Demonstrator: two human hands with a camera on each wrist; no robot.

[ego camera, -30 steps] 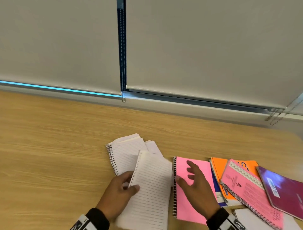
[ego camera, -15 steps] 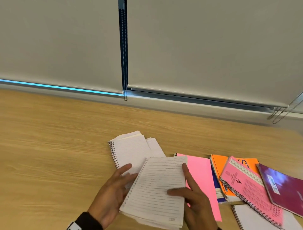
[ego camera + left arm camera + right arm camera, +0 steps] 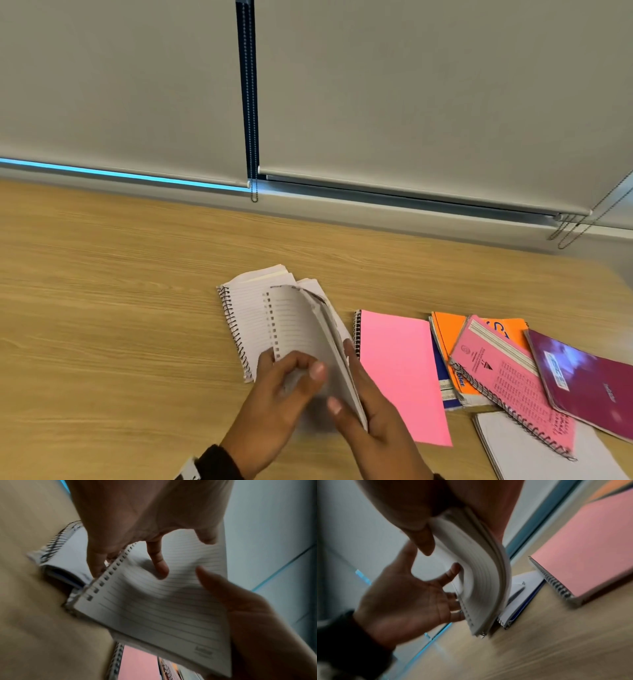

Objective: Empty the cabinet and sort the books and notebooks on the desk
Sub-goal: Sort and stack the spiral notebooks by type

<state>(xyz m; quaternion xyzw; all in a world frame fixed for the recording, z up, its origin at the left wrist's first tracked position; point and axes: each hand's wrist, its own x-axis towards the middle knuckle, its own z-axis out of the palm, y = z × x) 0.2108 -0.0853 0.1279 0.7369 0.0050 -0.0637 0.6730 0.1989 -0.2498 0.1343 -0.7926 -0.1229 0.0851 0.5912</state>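
Both hands hold a lined pad [image 3: 301,329] tilted up on edge over the wooden worktop [image 3: 113,308], its punched holes along the left side and its pages bowed. The left hand [image 3: 277,404] has its fingers behind the punched edge and its thumb laid on the front page, so its grip pinches the pad. The right hand [image 3: 370,411] clamps the opposite long edge, thumb on the near face and fingers behind, pinching the thickness of the sheets (the right wrist view shows the pages fanned and curved under that thumb). The pad's lower corner is down near the wood in the right wrist view, though blur hides whether it touches.

Just behind the pad lies a white spiral notebook [image 3: 246,308], open to a lined page, flat on the worktop with its black coil on the left. Just to the right lies a pink spiral notebook [image 3: 400,370], closed and flat. Further right sits a loose overlapping heap: an orange notebook [image 3: 445,329], a pink printed notebook [image 3: 513,387] across it, a purple book [image 3: 582,380] at the far right, and a white notebook [image 3: 534,452] under the near corner.

Pale window blinds [image 3: 411,102] hang behind the worktop
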